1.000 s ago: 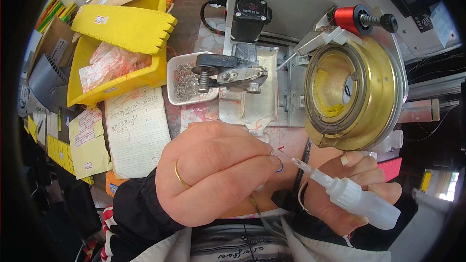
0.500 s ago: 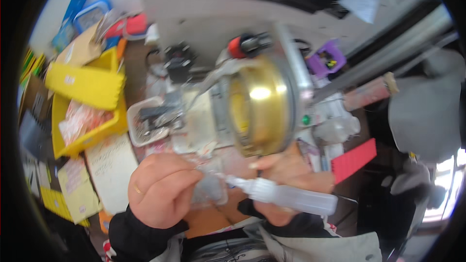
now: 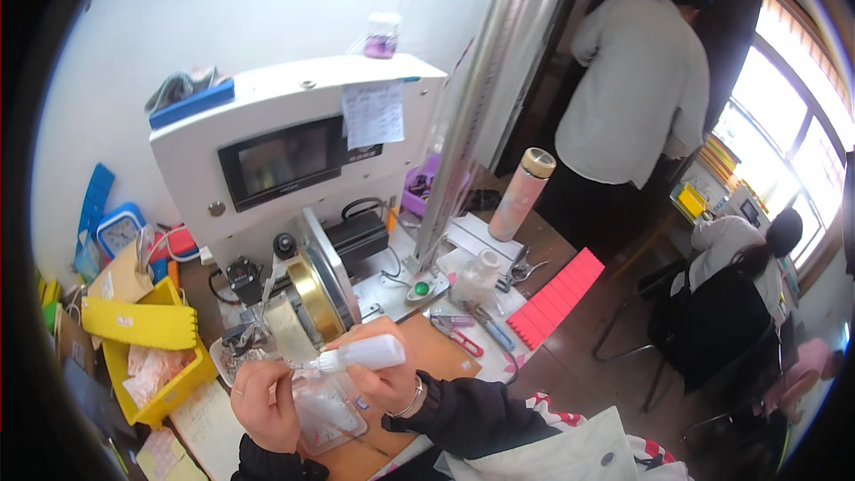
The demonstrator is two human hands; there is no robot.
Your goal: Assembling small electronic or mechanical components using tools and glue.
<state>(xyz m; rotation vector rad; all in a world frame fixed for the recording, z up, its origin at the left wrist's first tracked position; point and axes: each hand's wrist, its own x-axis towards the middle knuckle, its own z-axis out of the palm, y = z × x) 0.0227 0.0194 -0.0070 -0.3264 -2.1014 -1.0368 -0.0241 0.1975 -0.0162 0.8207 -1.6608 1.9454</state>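
My right hand (image 3: 388, 381) is closed round a small white squeeze bottle (image 3: 372, 353), held nearly level above the bench. Its narrow nozzle points left, at the fingertips of my left hand (image 3: 265, 403). Those fingers are pinched together; whatever is between them is too small to make out. Below both hands lies a clear plastic tray (image 3: 322, 435). Just beyond them stands a white machine (image 3: 191, 156) with a dark screen and a gold-coloured drum (image 3: 313, 303). A white dish of small metal parts (image 3: 218, 358) sits beside my left hand, partly hidden by it.
At left, a yellow bin (image 3: 142, 396) holds plastic bags. To the right are a pink cutter (image 3: 457, 335), a clear jar (image 3: 478, 276), a red ridged strip (image 3: 561, 298) and a pink flask (image 3: 524, 194). One person (image 3: 637, 89) stands beyond the bench; another (image 3: 726, 276) sits by the window.
The view has swung up and right, bringing the whole machine and the people into sight. The bottle stays in my right hand, its nozzle still close to my left fingertips.
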